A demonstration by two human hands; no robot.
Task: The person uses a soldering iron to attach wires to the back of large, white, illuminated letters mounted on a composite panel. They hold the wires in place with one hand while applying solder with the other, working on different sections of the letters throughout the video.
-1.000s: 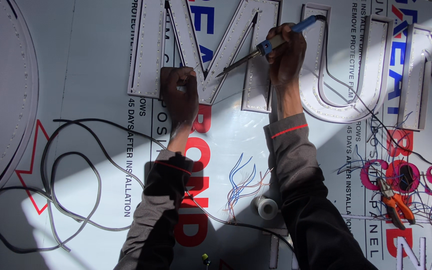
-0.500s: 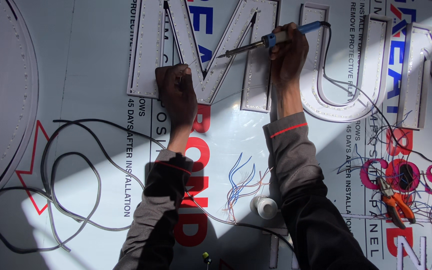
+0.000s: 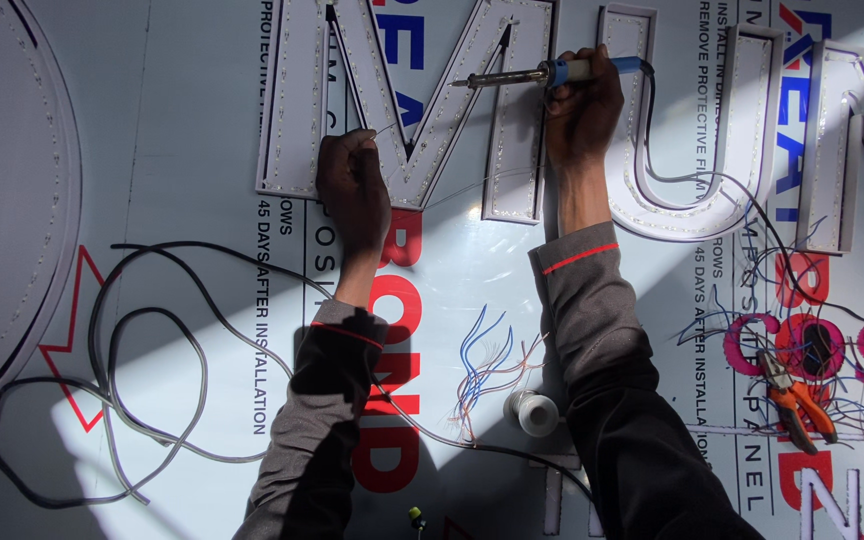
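1. The right hand [image 3: 580,105] is clenched around the blue grip of a soldering iron [image 3: 542,73], upper centre of the frame. The metal shaft points left, level with the top of the M-shaped channel letter [image 3: 422,150].
2. The left hand [image 3: 354,190] rests on the lower middle of the M-shaped channel letter, its fingers closed on a thin solder wire [image 3: 384,131]; the pinch itself is small and partly hidden.
3. The soldering iron is judged light and rigid. The shaft and tip are presumably hot, so hold only the insulated blue grip. Its black cord [image 3: 712,180] trails right across the U-shaped channel letter [image 3: 692,210] and may drag on the tool.
4. The iron tip lies up and to the right of the left hand, apart from it.
5. The channel letters are judged stiff but thin-walled; the LED strips inside look fragile.
6. Lower in the frame lie a coil of black cable [image 3: 142,330], loose blue and white wires [image 3: 482,360], a white spool [image 3: 532,412] and orange pliers [image 3: 797,400], all on the printed panel [image 3: 172,120].
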